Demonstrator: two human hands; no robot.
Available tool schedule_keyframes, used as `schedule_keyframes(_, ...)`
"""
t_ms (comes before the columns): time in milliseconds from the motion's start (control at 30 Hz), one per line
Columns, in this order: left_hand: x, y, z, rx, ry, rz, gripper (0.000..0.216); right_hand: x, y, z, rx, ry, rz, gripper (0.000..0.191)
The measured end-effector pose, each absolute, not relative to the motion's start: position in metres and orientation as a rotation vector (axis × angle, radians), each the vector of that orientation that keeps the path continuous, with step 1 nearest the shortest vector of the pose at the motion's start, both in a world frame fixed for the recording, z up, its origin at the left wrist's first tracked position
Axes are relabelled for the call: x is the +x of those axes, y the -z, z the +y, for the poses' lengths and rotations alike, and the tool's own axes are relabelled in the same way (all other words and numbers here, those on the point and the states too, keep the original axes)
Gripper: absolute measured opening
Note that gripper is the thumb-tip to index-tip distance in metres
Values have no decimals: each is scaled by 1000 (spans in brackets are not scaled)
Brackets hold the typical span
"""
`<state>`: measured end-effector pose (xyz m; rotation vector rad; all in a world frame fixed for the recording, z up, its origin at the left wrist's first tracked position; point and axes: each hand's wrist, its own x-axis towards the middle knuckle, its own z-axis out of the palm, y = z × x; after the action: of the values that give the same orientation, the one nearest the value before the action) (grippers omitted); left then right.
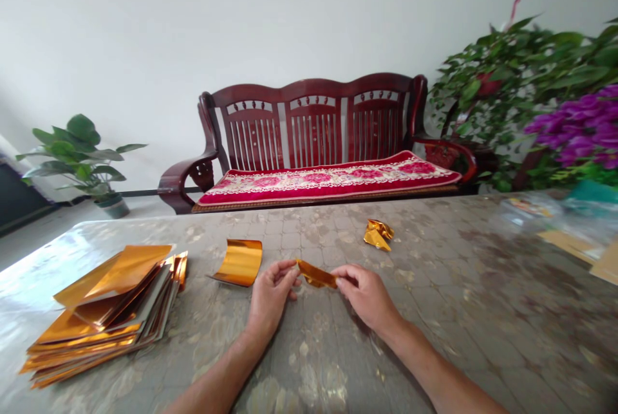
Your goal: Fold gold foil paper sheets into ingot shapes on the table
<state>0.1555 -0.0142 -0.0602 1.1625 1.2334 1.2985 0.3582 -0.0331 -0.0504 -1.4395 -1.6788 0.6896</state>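
Note:
A narrow folded piece of gold foil paper point(316, 274) spans the gap between my two hands, just above the tabletop. My left hand point(275, 288) pinches its left end between thumb and fingers. At the other end, my right hand point(364, 291) grips the paper's right tip the same way. Left of my left hand lies a single curled gold foil sheet point(239, 263). A crumpled or folded gold foil piece point(378, 234) rests farther back, beyond my right hand.
A messy stack of gold foil sheets point(103, 317) sits at the table's left. Plastic bags point(528, 211) and brown card point(572, 245) lie at the right edge, near purple flowers point(579, 127). Behind the patterned table point(434, 298) stands a wooden bench point(318, 121).

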Motion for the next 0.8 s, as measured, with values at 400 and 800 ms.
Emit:
schedule_keyframes(400, 153, 53, -13, 1215, -1296, 1357, 32, 358, 54, -32, -1383, -664, -1752, 26)
schedule_keyframes(800, 155, 59, -17, 1142, -1445, 1209, 25, 350, 61, -35, -1504, -625, -1464, 34)
